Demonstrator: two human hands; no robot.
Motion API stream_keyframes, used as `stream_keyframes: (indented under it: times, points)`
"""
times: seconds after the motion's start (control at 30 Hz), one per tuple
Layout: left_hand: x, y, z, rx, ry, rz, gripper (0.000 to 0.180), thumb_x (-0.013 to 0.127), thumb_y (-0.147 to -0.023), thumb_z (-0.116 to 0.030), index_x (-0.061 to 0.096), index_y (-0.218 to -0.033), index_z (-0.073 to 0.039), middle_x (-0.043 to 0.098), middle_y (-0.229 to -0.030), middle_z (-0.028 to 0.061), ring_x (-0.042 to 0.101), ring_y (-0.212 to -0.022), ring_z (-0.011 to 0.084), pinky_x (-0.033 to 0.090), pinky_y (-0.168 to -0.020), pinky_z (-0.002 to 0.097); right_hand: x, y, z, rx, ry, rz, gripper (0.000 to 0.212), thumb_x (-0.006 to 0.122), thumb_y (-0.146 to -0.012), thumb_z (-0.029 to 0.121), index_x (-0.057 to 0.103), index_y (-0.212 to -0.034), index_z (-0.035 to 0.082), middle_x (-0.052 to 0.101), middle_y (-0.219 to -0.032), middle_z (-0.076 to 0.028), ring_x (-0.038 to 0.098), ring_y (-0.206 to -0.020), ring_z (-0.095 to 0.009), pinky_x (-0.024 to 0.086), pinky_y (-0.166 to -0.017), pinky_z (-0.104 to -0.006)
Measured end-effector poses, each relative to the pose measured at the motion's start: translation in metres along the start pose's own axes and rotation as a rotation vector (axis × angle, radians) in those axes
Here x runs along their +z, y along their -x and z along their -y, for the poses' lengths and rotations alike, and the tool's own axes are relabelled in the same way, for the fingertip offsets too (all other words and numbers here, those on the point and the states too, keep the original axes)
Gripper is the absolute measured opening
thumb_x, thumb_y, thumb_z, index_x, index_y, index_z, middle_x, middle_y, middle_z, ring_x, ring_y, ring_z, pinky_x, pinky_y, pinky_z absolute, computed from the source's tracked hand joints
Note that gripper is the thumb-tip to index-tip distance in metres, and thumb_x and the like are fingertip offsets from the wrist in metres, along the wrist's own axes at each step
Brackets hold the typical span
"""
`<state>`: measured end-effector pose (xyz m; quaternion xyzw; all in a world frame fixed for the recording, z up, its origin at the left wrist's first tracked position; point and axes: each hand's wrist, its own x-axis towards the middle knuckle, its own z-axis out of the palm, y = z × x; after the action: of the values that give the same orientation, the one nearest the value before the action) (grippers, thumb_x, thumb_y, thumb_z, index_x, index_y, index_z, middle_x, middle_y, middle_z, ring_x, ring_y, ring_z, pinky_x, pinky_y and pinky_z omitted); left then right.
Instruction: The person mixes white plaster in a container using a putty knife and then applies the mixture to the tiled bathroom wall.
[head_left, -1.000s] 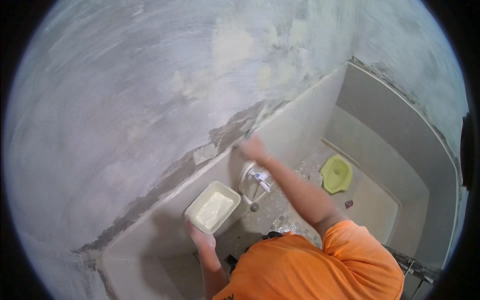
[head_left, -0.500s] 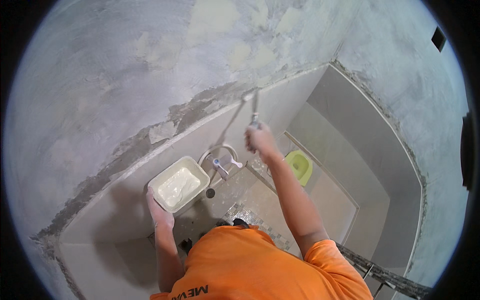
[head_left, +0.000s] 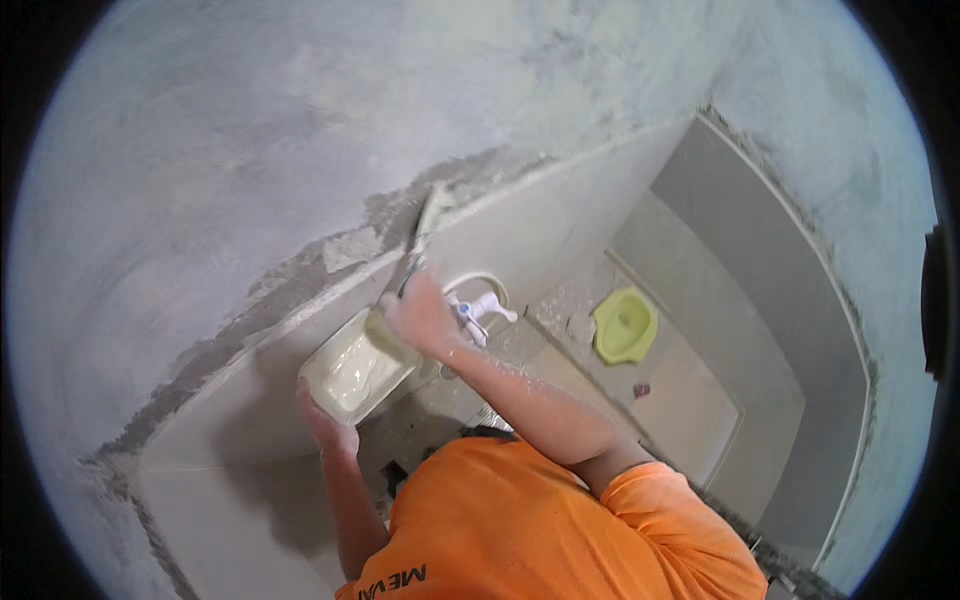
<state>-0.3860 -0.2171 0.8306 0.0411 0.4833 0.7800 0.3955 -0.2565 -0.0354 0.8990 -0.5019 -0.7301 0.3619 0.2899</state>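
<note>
My left hand (head_left: 325,418) is wrapped round the near-left side of a cream rectangular tub (head_left: 347,392) with wet white plaster (head_left: 365,362) in it. Fingers closed on the handle, my right hand (head_left: 420,315) grips a putty knife (head_left: 430,222) over the tub's far right corner. The blade is blurred and points up toward the wall; whether it touches the wall I cannot tell. Ahead is the grey plastered wall (head_left: 270,130), with a rough darker strip (head_left: 400,205) just above the top edge of the light wall panels (head_left: 560,200).
A white tap-like fitting (head_left: 480,310) sticks out from the panels, right of my right hand. On the floor lie a lime-green plastic basin-like thing (head_left: 627,325) and a small dark red piece (head_left: 641,390). Grey panels (head_left: 745,240) line the right side.
My right hand has moved left and toward me with the putty knife, from the panel edge to over the tub. The view has shifted slightly; my left hand still holds the tub.
</note>
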Motion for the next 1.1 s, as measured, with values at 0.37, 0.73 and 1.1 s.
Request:
stream_keyframes:
  times: [0.37, 0.73, 1.1]
  points:
    - [0.037, -0.014, 0.015, -0.035, -0.127, 0.191, 0.054, 0.042, -0.105, -0.047, 0.054, -0.138, -0.007, 0.06, -0.135, 0.0079, 0.057, -0.126, 0.0249, 0.045, -0.108, 0.0418, -0.137, -0.009, -0.072, 0.145, -0.139, -0.176, 0.058, 0.063, -0.086, 0.025, 0.046, -0.128, -0.011, 0.059, -0.119, -0.037, 0.058, -0.115, -0.051, 0.045, -0.102, -0.0523]
    - [-0.011, 0.006, 0.003, 0.006, 0.029, 0.074, 0.057, 0.039, -0.105, -0.051, 0.055, -0.139, -0.008, 0.06, -0.136, 0.0074, 0.057, -0.127, 0.0247, 0.046, -0.108, 0.0425, -0.089, -0.089, -0.061, 0.15, -0.028, -0.259, 0.043, 0.063, -0.084, 0.024, 0.061, -0.098, -0.017, 0.068, -0.096, -0.033, 0.069, -0.087, -0.046, 0.057, -0.08, -0.0508]
    - [0.02, 0.002, 0.01, -0.061, 0.03, 0.13, 0.053, 0.039, -0.108, -0.044, 0.054, -0.139, -0.005, 0.061, -0.136, 0.0092, 0.06, -0.123, 0.0264, 0.049, -0.105, 0.0438, -0.064, 0.043, -0.032, 0.046, -0.157, 0.162, 0.049, 0.062, -0.087, 0.025, 0.048, -0.12, -0.008, 0.061, -0.108, -0.035, 0.063, -0.105, -0.047, 0.049, -0.092, -0.05]
